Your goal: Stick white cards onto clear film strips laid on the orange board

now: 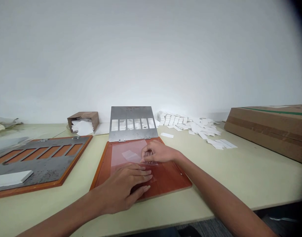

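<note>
A red-brown wooden board (170, 179) lies in front of me, its slotted metal plate (131, 113) hinged up at the far edge. Over the board's far left part is a clear plastic sheet (118, 158), with a smaller pale translucent piece (128, 155) on it. My right hand (162, 152) pinches the clear plastic near the middle of the board; exactly which edge is between the fingertips is hard to see. Nearer to me, my left hand (125, 186) lies flat with its fingers stretched out over the board and the sheet's near edge.
At left is a second board (79, 151) with its slotted plate (51, 164) down and a white block (12, 178) on top. Behind stand a small carton (93, 119) of papers and stacked white slips (172, 118). Loose slips (205, 128) and a large cardboard box (269, 131) are at right.
</note>
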`<state>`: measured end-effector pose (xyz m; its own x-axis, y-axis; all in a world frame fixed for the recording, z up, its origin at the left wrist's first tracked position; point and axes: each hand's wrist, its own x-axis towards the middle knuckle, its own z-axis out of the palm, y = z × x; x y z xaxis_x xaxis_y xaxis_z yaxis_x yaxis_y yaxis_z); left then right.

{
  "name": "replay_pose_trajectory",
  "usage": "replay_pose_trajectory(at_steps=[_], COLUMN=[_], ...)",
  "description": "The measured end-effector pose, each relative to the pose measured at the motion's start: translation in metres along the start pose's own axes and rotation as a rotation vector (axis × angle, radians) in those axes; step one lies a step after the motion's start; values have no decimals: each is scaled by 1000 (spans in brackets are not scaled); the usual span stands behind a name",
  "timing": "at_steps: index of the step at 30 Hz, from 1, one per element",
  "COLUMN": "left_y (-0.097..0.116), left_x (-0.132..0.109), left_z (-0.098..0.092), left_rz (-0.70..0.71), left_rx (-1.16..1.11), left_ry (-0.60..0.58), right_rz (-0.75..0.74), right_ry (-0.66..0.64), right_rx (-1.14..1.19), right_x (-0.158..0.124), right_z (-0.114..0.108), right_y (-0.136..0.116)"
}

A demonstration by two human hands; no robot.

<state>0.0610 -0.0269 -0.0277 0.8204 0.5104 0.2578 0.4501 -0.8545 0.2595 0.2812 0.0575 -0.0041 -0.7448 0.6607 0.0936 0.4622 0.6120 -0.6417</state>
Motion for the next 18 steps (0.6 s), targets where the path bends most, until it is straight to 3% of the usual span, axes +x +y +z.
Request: replay_pose_trajectory(at_steps=[18], left_y=[-5], left_x=[-4], left_z=[-4], left_rz=[191], left_rx=[-106], left_ry=[21], right_rz=[39], right_ry=[-28], right_rx=[76], right_x=[-6], right_z=[-14], right_y=[10])
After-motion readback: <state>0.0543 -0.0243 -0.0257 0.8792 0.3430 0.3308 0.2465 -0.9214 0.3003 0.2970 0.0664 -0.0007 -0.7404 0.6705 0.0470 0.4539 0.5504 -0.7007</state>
